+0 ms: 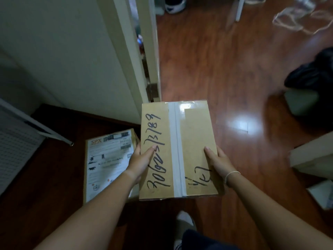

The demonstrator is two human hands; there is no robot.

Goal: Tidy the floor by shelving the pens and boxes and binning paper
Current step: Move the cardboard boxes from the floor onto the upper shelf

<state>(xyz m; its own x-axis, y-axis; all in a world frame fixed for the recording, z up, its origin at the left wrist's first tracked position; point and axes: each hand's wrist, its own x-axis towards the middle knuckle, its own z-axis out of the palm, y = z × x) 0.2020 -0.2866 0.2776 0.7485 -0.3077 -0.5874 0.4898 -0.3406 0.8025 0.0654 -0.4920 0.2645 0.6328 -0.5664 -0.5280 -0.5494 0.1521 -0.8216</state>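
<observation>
Head view: brown taped cardboard box (177, 150) is held up over the glossy red-brown wood floor (225, 69), left hand (142, 161) and right hand (219, 162) grasping its two sides w/ thumbs on top; grip sits near the box's near end, so the far end could dip & slide out, or clip the cream door frame (129, 51) just beside it. Writing: black marker digits, approx "68131780902", not sure; a second labelled cardboard box (108, 159) on the floor by the left forearm reads "SPX", rest too blurred.

My fingers (138, 150) are hidden behind the box (178, 150). Right of the box, I see a dark heap (311, 73) blurred and cut off.
</observation>
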